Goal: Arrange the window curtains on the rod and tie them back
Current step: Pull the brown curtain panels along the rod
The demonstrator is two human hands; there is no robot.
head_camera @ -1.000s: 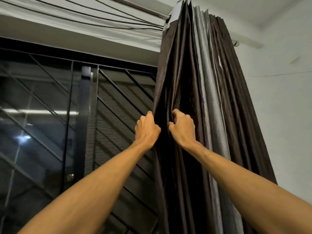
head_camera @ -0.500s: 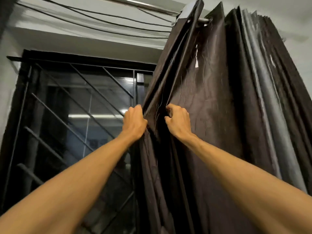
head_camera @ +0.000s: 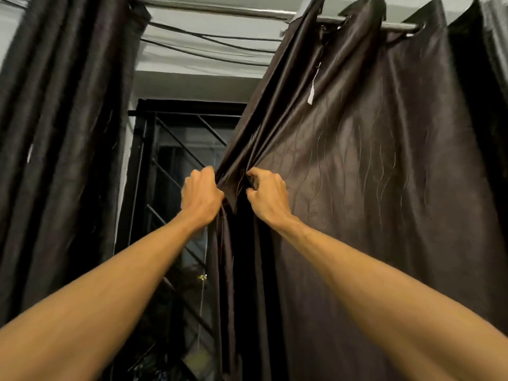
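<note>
Flanking the window grille: bunched left curtain, spread right curtain.

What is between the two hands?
In the head view, a bunched fold of the right curtain lies between the left hand and the right hand.

Your left hand and right hand grip the right curtain's edge, below the rod.

The right curtain, bunched a second ago, now spreads wide along the rod. Both hands have drawn its edge leftward. A left curtain has come into view.
</note>
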